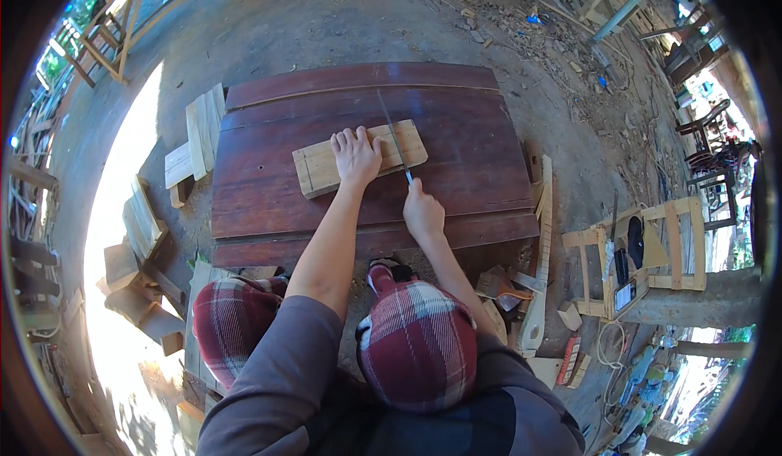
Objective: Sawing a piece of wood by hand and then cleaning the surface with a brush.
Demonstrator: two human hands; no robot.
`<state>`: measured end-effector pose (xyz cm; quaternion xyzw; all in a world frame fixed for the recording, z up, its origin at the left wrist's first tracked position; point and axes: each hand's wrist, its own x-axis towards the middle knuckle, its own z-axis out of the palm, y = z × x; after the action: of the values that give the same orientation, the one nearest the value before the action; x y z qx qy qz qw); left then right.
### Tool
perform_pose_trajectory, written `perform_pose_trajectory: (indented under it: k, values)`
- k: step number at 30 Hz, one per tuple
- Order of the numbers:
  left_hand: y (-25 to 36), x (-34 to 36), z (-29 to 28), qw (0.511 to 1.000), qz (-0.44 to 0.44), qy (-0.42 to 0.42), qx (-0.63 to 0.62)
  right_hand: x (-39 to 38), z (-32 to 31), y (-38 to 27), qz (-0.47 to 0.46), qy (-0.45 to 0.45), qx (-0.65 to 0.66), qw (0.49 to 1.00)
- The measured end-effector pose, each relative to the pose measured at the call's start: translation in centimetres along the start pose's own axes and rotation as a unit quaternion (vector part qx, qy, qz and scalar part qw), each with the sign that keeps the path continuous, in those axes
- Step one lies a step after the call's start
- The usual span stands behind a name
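A pale wooden block (pixel 322 163) lies slantwise on a dark reddish-brown wooden panel (pixel 277 203). My left hand (pixel 357 156) presses flat on top of the block, fingers spread. Right of it, a hand saw (pixel 392 131) crosses the block near its right end; its thin blade shows almost edge-on and its tip reaches past the far side. My right hand (pixel 424 212) is closed around the near end of the saw, hiding the handle. A dark line runs across the block's left end.
Pale offcuts (pixel 204 130) are stacked left of the panel, with more wooden blocks (pixel 138 293) nearer. At right stand a long wooden strip (pixel 535 293) and a wooden frame (pixel 672 240) holding tools. My knees (pixel 419 346) in plaid cloth sit close to the panel's near edge.
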<state>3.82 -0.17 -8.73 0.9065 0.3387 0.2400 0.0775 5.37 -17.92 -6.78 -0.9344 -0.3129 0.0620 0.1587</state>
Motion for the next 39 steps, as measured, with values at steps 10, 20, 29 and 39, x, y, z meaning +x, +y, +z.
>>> perform_pose_trajectory:
  k: [10, 20, 29, 39]
  values:
    - [0.6, 0.1, 0.2, 1.000, -0.016, -0.002, -0.017, -9.0, -1.5, 2.9, 0.024, -0.035, 0.000, 0.999]
    - [0.1, -0.2, 0.1, 1.000, -0.017, -0.013, -0.018, 0.1, -0.4, -0.7, 0.007, -0.017, 0.009, 1.000]
    - [0.3, 0.3, 0.2, 1.000, 0.009, 0.022, -0.004, -10.8, -2.5, 2.5, 0.058, -0.056, 0.047, 0.996]
    - [1.2, 0.1, 0.3, 1.000, 0.008, 0.002, -0.012, -0.4, -0.6, -0.1, 0.030, -0.009, 0.017, 0.999]
